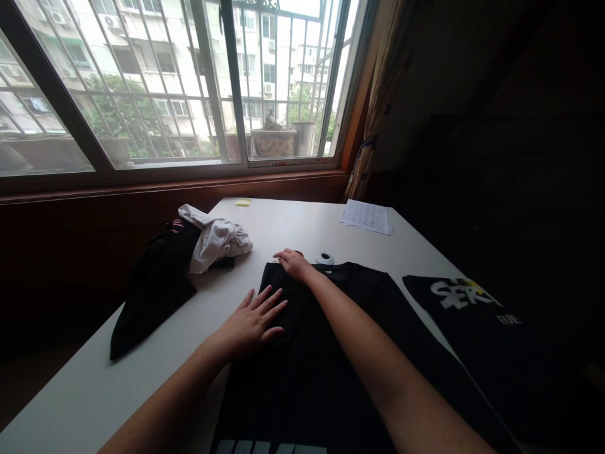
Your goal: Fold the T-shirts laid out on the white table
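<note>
A black T-shirt (331,353) lies spread on the white table, its collar toward the window and its left side folded inward. My left hand (258,318) rests flat on that folded side, fingers spread. Near the shirt's far left corner, my right hand (293,263) reaches across with its fingers stretched out, touching the cloth at the shoulder. Pale print blocks show at the bottom of the shirt. Just beyond the collar sits a small round white object (324,258). Something brownish behind my right hand is mostly hidden.
A pile of black clothing (155,277) and a crumpled white garment (220,239) lies at the left of the table (293,217). Another dark garment with printed letters (463,295) lies at the right. Papers (367,217) and a yellow note (242,202) lie at the back, below a barred window.
</note>
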The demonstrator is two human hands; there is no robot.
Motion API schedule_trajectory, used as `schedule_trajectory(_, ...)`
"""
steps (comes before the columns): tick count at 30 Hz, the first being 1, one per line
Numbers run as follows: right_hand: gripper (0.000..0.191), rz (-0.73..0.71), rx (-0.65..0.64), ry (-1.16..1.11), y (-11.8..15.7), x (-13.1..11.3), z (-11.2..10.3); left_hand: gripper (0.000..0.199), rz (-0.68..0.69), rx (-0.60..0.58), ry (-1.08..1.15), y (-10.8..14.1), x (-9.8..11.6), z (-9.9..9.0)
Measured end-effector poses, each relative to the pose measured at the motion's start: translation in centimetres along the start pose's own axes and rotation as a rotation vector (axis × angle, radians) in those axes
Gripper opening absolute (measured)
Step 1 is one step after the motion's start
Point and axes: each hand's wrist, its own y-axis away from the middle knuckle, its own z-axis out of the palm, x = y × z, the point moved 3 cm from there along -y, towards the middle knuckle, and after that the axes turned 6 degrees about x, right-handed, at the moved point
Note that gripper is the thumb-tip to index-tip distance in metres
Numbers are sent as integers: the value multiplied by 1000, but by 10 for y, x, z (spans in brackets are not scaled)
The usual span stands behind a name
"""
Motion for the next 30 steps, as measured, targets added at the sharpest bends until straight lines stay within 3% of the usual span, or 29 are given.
schedule_trajectory(4,34,-9,-8,-81,17,0,-24,64,9,4,-6,0,0,0)
schedule_trajectory(9,37,3,71,-82,71,6,-80,64,14,-4,-16,0,0,-1)
schedule_trajectory(14,46,90,146,194,143,29,-139,64,20,15,-19,0,-2,1)
schedule_trajectory(17,56,177,126,370,179,49,-161,65,11,43,-21,-1,-3,3)
schedule_trajectory(20,66,265,80,469,206,68,-166,63,-20,55,-25,-2,-4,4)
schedule_trajectory(23,75,345,-34,508,220,79,-154,60,-53,73,-23,-4,-4,4)
schedule_trajectory(26,78,371,-91,527,225,81,-142,59,-90,103,-36,-5,-3,1)
schedule_trajectory(30,77,356,-70,540,223,82,-138,57,-91,194,-76,-10,3,-6)
